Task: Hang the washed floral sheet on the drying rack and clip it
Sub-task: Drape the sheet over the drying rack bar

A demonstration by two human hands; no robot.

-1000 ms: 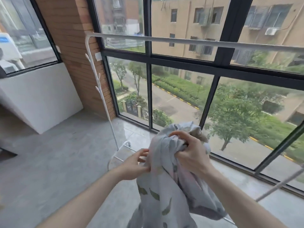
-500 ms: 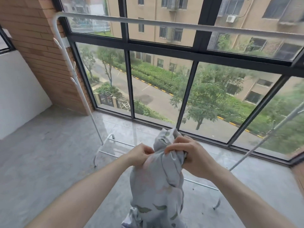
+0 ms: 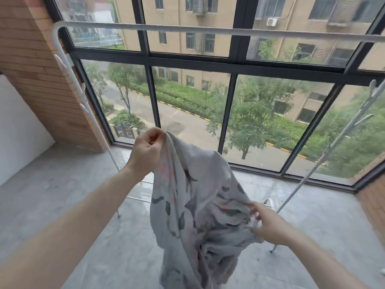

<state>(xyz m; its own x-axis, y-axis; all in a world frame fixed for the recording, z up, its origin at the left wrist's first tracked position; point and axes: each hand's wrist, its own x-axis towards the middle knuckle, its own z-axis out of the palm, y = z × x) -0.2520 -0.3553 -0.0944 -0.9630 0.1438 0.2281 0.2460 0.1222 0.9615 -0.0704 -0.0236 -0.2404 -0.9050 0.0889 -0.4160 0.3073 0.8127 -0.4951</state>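
Note:
The floral sheet (image 3: 193,205), pale grey with dark leaf prints, hangs bunched between my hands in front of me. My left hand (image 3: 146,152) pinches its top edge and holds it up at about window-sill height. My right hand (image 3: 268,222) grips a fold lower down on the right. The white drying rack's top bar (image 3: 208,30) runs across the view above the sheet, with its left upright (image 3: 70,80) curving down to the floor. The sheet does not touch the rack.
A large black-framed window (image 3: 233,67) fills the wall behind the rack. A brick pillar (image 3: 39,76) stands at the left, and the rack's right slanted leg (image 3: 333,147) crosses at the right. Grey tiled floor (image 3: 62,195) spreads below.
My hands have moved apart: the left rose up and to the left with the sheet's edge, the right dropped down to the right, and the bundle has spread open between them.

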